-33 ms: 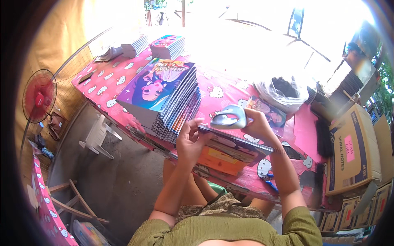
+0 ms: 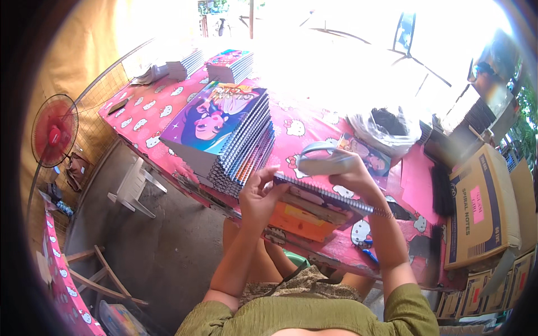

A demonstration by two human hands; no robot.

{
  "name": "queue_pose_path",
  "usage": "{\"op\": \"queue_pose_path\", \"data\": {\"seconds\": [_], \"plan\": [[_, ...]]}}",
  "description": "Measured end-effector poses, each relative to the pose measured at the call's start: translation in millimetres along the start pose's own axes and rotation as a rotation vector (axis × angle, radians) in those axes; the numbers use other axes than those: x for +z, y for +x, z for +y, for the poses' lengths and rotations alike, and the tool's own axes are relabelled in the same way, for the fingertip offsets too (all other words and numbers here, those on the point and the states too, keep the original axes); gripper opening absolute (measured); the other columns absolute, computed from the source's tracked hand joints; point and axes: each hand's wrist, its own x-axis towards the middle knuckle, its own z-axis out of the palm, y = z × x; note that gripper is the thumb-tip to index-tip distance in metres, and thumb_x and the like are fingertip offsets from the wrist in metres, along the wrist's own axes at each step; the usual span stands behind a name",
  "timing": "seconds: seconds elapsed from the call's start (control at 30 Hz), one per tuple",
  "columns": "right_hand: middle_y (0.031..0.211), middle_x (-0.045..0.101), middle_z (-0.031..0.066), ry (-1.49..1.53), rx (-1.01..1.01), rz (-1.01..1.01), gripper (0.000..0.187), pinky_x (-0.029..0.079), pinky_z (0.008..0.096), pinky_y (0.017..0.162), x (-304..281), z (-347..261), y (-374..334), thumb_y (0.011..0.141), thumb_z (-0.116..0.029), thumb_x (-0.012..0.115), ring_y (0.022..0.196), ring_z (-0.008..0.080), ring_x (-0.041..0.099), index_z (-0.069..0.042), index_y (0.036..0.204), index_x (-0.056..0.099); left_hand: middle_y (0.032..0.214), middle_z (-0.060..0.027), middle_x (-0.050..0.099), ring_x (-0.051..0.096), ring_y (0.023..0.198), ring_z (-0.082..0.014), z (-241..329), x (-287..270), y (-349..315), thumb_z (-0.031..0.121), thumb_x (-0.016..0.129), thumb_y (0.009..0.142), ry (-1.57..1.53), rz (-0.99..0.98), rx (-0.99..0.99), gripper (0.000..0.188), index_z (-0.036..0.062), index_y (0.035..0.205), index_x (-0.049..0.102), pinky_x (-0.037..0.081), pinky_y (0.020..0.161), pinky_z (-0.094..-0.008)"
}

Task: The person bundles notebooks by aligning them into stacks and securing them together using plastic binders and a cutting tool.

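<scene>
Mid-frame: grey-blue looped tool (image 2: 322, 164) motion-blurred, type unclear. Top: far edge of pink tablecloth (image 2: 280, 112) lost in glare. Right: dark contents (image 2: 388, 120) of plastic bag (image 2: 411, 135) indistinct. Lower left: plastic bin (image 2: 106, 315) cut off.

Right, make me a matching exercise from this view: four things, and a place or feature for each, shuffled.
1. Notebook stack
2. Pale looped tool
3. White plastic stool
4. Large cardboard box

A. On the grey floor
B. In the right hand
C. Bears a pink label
D. On the pink-covered table

Pairs: 1-D, 2-B, 3-A, 4-C.
</scene>
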Motion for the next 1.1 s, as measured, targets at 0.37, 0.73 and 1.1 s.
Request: {"op": "queue_pose_path", "data": {"seconds": [0.37,0.73,1.1], "plan": [[0.123,0.056,0.0176,-0.96,0.016,0.209,0.049,0.048,0.0444,0.089,-16.5,71.2,-83.7,0.069,-0.019,0.076,0.111,0.0353,0.056,-0.008,0.114,0.059,0.1,-0.0082,0.067,0.065,0.081,-0.0127,10.0,3.0,13.2,-0.001,0.077,0.078,-0.289,-0.166,-0.123,0.027,-0.0009,0.102,0.065,0.054,0.075,-0.023],[0.138,0.044,0.0185,-0.969,0.246,0.213,0.057,0.028,0.0508,0.11,3.0,59.7,-256.2,0.081,-0.03,0.072,0.132,0.0377,0.038,-0.006,0.128,0.053,0.094,-0.0116,0.071,0.069,0.086,-0.0221,128.4,36.9,-33.1,-0.002,0.074,0.073,0.394,-0.364,0.871,0.018,0.0007,0.09,0.069,0.057,0.074,-0.0318],[0.103,0.062,0.0138,-0.546,-0.207,0.415,0.044,0.048,0.0418,0.085,38.0,-0.3,-203.0,0.075,-0.019,0.078,0.094,0.0309,0.059,-0.003,0.113,0.062,0.105,-0.0163,0.068,0.07,0.085,-0.0196,24.1,59.7,-78.2,-0.01,0.075,0.071,0.44,-0.339,0.4,0.021,-0.0041,0.09,0.069,0.059,0.069,-0.0279]]}}
